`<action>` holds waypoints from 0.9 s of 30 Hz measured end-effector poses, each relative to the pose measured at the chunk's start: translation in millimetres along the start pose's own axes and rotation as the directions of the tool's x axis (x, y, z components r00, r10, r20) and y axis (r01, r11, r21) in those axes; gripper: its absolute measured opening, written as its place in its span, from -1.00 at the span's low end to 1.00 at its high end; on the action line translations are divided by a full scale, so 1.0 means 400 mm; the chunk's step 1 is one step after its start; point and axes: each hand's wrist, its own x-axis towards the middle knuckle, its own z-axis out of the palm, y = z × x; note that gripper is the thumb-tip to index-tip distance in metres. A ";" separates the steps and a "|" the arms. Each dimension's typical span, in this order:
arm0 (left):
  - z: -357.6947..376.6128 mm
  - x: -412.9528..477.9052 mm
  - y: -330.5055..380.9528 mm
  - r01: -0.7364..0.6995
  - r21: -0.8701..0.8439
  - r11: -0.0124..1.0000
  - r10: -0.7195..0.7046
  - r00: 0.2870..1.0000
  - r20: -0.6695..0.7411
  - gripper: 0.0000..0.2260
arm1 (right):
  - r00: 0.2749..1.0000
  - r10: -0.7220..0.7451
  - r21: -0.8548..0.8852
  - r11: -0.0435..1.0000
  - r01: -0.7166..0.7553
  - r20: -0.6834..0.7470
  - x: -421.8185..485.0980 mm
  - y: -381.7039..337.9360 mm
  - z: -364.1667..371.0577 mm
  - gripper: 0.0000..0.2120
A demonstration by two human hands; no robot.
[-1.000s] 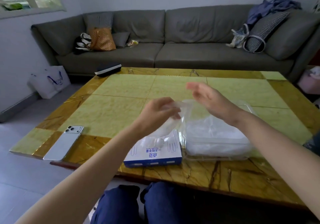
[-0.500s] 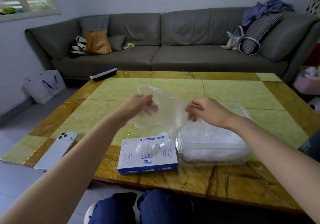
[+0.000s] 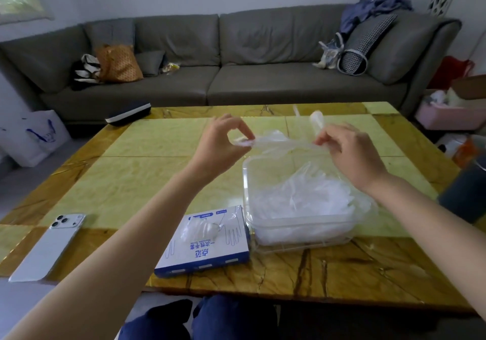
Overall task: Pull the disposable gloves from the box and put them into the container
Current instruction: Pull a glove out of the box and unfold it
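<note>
Above the far rim of the clear container (image 3: pixel 246 182), one disposable glove (image 3: pixel 278 143) hangs stretched between both hands, well clear of the tabletop (image 3: pixel 131 176). The left hand (image 3: pixel 223 142) pinches one end between thumb and forefinger. The right hand (image 3: pixel 349 153) pinches the other end, with a glove finger sticking up beyond it. Each grip is pressed on thin film, not spread. Below, the container holds a heap of gloves (image 3: pixel 302 200). Just beside it lies the glove box (image 3: pixel 207 242), with a tuft (image 3: pixel 201 230) of the next glove poking from its slot. I judge this to be the transfer step: the glove is out but not yet dropped. The next move calls for lowering it over the heap and releasing both pinches. A white phone (image 3: pixel 50 245) lies well apart.
</note>
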 end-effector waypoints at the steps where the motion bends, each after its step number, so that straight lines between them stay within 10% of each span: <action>1: 0.013 -0.006 -0.015 -0.016 0.066 0.998 0.012 0.998 0.062 -0.86 | 0.996 0.029 -0.019 0.999 -0.027 0.088 -0.015 0.009 0.001 -0.81; 11: 0.161 -0.032 -0.041 -0.445 0.518 0.731 0.126 0.834 0.538 -0.80 | 0.674 0.282 -0.319 0.945 -0.071 0.683 -0.089 0.058 0.048 -0.60; 18: 0.243 -0.023 -0.051 -0.606 0.592 0.531 0.017 0.706 0.708 -0.68 | 0.271 0.336 -0.300 0.940 -0.165 0.902 -0.068 0.044 0.042 -0.58; 20: 0.258 -0.022 -0.049 -0.641 0.611 0.464 0.004 0.692 0.722 -0.70 | 0.315 0.287 -0.240 0.954 -0.181 0.904 -0.046 0.021 0.033 -0.63; 24: 0.282 -0.021 -0.051 -0.657 0.631 0.412 -0.015 0.688 0.726 -0.71 | 0.680 0.238 -0.061 0.960 -0.274 0.694 -0.030 -0.008 0.070 -0.75; 27: 0.294 -0.020 -0.053 -0.673 0.641 0.368 -0.062 0.670 0.739 -0.77 | 0.590 0.215 -0.131 0.974 -0.183 0.778 -0.039 0.007 0.127 -0.73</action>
